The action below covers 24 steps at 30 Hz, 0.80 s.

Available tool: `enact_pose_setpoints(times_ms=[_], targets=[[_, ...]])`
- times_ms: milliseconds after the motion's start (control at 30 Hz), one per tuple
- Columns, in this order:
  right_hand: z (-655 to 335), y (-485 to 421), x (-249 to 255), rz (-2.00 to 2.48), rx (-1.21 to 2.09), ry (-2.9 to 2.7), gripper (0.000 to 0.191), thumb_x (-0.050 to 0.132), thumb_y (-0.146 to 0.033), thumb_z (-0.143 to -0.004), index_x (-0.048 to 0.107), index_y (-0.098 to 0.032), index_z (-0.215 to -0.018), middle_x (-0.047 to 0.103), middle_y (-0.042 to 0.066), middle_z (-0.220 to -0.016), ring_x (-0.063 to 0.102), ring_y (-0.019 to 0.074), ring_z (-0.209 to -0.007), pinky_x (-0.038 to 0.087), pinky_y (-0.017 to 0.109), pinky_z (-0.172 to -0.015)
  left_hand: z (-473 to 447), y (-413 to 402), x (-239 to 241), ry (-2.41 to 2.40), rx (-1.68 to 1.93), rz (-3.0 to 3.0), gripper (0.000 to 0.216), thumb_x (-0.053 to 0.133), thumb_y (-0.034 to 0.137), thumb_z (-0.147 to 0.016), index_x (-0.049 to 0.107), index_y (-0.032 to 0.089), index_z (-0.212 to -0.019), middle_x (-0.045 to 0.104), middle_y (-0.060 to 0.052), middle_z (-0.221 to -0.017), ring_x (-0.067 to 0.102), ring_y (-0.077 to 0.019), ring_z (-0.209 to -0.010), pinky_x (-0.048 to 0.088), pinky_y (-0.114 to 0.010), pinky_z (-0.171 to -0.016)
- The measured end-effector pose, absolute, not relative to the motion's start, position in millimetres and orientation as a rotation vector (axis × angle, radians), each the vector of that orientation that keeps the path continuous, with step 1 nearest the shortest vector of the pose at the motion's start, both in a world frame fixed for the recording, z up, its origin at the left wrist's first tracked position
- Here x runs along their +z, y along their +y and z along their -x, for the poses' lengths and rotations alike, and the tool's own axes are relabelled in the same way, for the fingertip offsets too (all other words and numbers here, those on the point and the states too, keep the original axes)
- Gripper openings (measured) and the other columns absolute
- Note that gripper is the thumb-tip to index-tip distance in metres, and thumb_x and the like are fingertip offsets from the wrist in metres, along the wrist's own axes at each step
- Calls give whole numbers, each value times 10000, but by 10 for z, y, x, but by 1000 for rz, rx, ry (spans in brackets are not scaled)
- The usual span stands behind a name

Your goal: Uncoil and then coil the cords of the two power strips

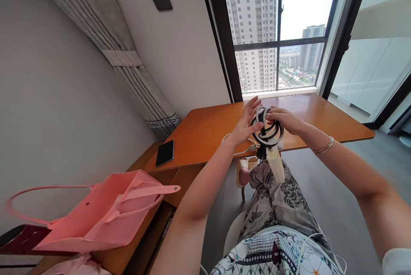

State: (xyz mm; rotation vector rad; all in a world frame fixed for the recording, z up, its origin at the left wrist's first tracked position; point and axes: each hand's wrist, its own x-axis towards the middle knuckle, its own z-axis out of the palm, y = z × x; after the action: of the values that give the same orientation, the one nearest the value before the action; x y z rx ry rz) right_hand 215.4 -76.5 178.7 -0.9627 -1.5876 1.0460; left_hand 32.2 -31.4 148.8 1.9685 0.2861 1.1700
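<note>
Patterned top (257, 251) nearest, bottom centre of frame; cable coil (263, 134), black and white loops, sits right of centre between the two hands, over the near edge of the desk (208, 127), pale block (275, 164) hanging below it. Left hand (246, 124) has fingers spread, thumb against the coil's left side; right hand (285, 118) pinches the coil's upper right, fingers bent over the loops; phone (165, 153) flat on desk, left of centre.

A home, high up – a tied-back curtain (128, 73) left of the desk (205, 125), a bag (112, 210) near its left end, and behind it a window (279, 31) facing a tower (250, 13).
</note>
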Motion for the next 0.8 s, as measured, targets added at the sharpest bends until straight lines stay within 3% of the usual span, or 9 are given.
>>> enact_pose_setpoints(times_ms=[100, 233, 400, 567, 700, 800], targets=[[-2110, -810, 1824, 982, 1049, -1658, 191, 670, -347, -656, 602, -180, -594, 522, 12, -796, 467, 163, -808, 383, 343, -788, -397, -282, 1637, 258, 1149, -1962, 510, 725, 566, -806, 695, 255, -1209, 555, -100, -1480, 466, -320, -1410, 365, -468, -1169], [-2095, -858, 1796, 972, 1085, -1642, 234, 712, -384, -678, 618, -174, -634, 534, 10, -771, 468, 175, -836, 374, 368, -823, -454, -307, 1675, 272, 1127, -1918, 325, 718, 509, -821, 774, 217, -952, 747, -87, -1144, 618, -301, -1232, 427, -464, -1107], [-2044, -837, 1681, 928, 993, -1492, 307, 764, -469, -662, 697, -170, -689, 585, 60, -996, 514, 223, -1025, 387, 382, -943, -444, -334, 1625, 336, 1191, -1806, 291, 726, 488, -805, 743, 208, -885, 761, -65, -1047, 658, -268, -1138, 441, -446, -1088], [-1910, -750, 1565, 875, 897, -1331, 361, 748, -553, -679, 731, -200, -757, 595, 69, -1072, 520, 233, -1115, 423, 354, -958, -423, -339, 1660, 409, 1219, -1767, 294, 731, 482, -797, 696, 209, -898, 739, -59, -1068, 637, -254, -1162, 449, -424, -1074], [-1902, -690, 1538, 879, 733, -1250, 396, 706, -602, -724, 687, -207, -742, 560, 67, -1078, 529, 211, -1080, 459, 319, -896, -409, -316, 1641, 490, 1287, -1779, 300, 749, 453, -777, 667, 208, -929, 709, -47, -1048, 643, -219, -1069, 480, -376, -1010], [-1990, -607, 1537, 895, 728, -1087, 445, 651, -663, -754, 623, -219, -760, 551, 46, -957, 544, 189, -908, 485, 312, -761, -420, -268, 1536, 570, 1312, -1700, 307, 755, 435, -756, 634, 206, -920, 675, -34, -983, 653, -198, -989, 515, -333, -903]])
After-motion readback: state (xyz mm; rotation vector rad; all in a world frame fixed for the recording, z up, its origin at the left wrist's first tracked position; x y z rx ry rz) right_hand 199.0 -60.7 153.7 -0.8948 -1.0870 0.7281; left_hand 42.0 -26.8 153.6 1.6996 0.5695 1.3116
